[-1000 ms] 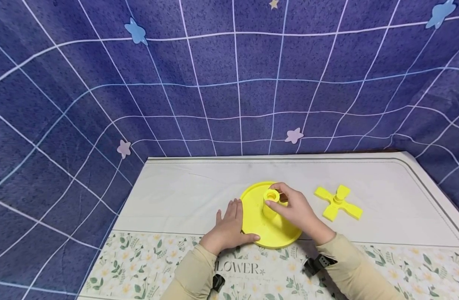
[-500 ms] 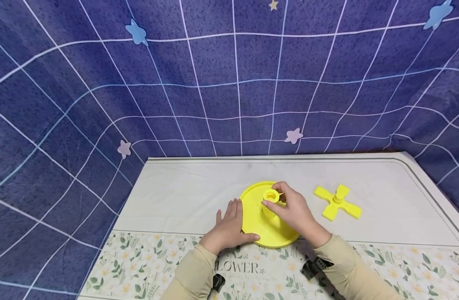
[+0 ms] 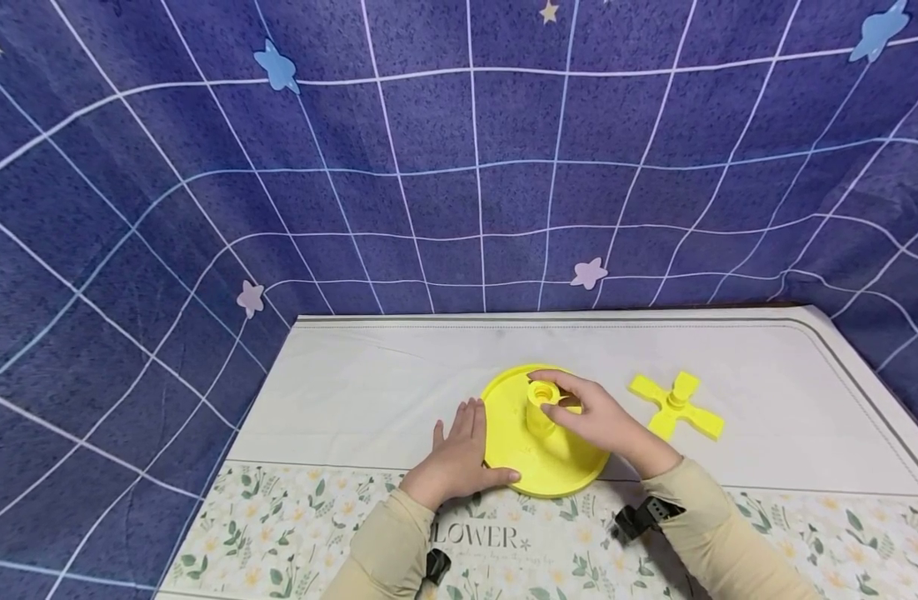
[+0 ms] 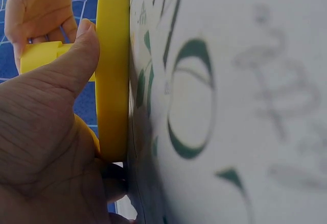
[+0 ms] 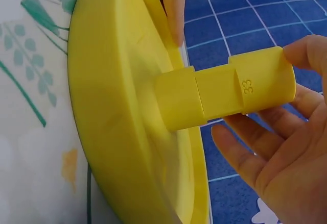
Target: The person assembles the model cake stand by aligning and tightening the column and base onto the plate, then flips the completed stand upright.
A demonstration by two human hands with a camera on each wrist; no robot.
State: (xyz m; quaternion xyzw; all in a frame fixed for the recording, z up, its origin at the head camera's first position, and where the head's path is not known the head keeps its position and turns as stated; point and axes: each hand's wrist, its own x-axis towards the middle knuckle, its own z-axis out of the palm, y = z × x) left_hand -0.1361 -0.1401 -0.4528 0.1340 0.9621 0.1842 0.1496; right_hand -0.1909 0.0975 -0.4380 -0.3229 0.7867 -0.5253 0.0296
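Note:
A round yellow tray (image 3: 519, 462) with a raised rim lies on the table, and a hollow yellow post (image 3: 540, 417) stands upright near its middle. My right hand (image 3: 597, 414) holds the post's upper end, thumb in front and index finger behind. In the right wrist view the stepped post (image 5: 219, 91) bears the number 33, with the thumb (image 5: 306, 50) at its top end and other fingers below. My left hand (image 3: 456, 457) rests against the tray's left side with straight fingers. Its thumb (image 4: 82, 55) lies over the rim in the left wrist view.
A yellow four-armed cross (image 3: 676, 406) with a short central peg lies right of the tray. The table has a white cloth (image 3: 369, 383) with a floral band (image 3: 294, 517) at the front. A blue gridded curtain (image 3: 429, 200) encloses the back and sides.
My right hand has shifted slightly right, its thumb moving from the post's left front to its right front. The left hand, tray and cross keep their places.

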